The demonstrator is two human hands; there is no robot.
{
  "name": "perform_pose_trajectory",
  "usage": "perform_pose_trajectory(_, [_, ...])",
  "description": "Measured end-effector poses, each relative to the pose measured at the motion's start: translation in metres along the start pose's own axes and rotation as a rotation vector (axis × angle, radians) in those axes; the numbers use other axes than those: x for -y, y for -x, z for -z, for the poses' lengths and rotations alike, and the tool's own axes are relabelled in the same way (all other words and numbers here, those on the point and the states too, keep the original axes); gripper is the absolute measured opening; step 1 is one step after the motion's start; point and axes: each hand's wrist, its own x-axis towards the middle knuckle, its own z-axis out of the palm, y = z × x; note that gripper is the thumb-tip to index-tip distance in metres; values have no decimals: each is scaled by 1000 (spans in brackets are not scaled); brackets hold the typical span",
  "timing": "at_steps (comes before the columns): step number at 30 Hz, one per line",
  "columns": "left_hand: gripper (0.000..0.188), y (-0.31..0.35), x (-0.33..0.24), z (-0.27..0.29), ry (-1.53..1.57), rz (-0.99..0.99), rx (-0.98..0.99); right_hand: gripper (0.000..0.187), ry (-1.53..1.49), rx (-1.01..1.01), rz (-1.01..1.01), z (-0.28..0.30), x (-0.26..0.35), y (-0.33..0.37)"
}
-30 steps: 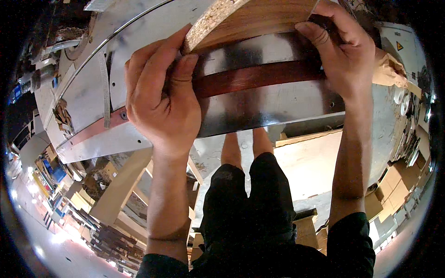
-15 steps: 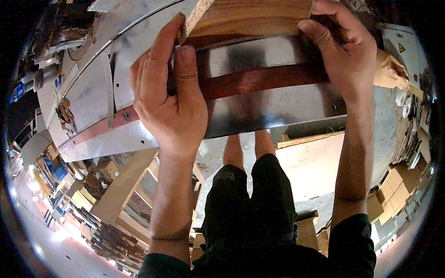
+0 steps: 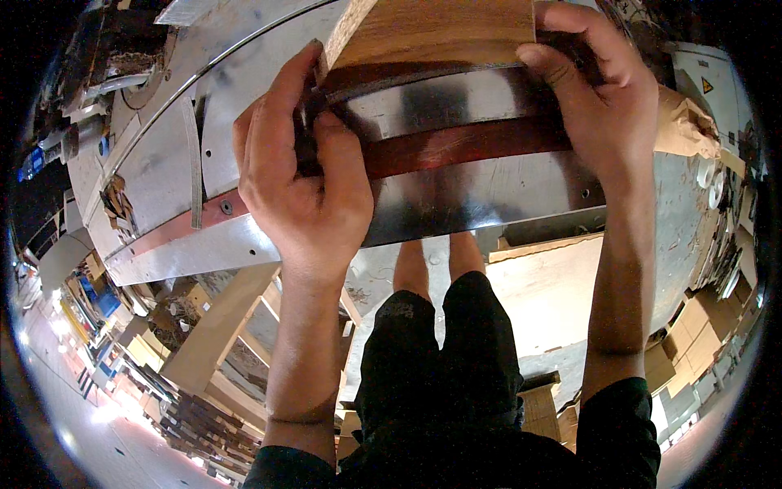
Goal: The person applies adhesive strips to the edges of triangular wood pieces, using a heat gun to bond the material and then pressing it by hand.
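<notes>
A wood-faced chipboard panel (image 3: 440,33) lies flat on a shiny metal machine table (image 3: 481,191). My left hand (image 3: 305,175) grips its near left corner, fingers against the raw edge. My right hand (image 3: 599,94) holds the near right corner, thumb on the front edge. A dark red strip (image 3: 456,147) runs across the table between my hands, just below the panel's edge.
More metal plates and a slot (image 3: 195,163) extend to the left. Below the table stand my legs in dark shorts (image 3: 440,367), a pale board on the floor (image 3: 554,285) and a wooden beam (image 3: 216,334). Boxes and stacked stock (image 3: 700,326) line the right side.
The panel has slid farther away across the table, and both hands have moved forward with it. My left fingers have straightened along the panel's corner.
</notes>
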Motion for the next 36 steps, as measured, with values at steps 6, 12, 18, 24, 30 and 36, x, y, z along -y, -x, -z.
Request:
perform_pose_trajectory(6, [38, 0, -6, 3, -25, 64, 35, 18, 16, -21, 173, -2, -18, -2])
perform_pose_trajectory(12, [48, -1, -9, 3, -107, -34, 72, 18, 27, -10, 178, 0, -19, -1])
perform_pose_trajectory(18, [54, -1, -9, 2, -152, -11, 102, 17, -55, 29, 82, 1, -14, -1])
perform_pose_trajectory(24, [50, 0, -8, 1, -133, 19, 80, 19, -135, 49, 29, 3, -18, -1])
perform_pose_trajectory(30, [47, -1, -11, -1, -125, 57, 69, 27, 74, 13, 177, 9, -32, 2])
perform_pose_trajectory(36, [44, 0, -10, 0, -142, 41, 84, 26, 38, 18, 148, 8, -31, 2])
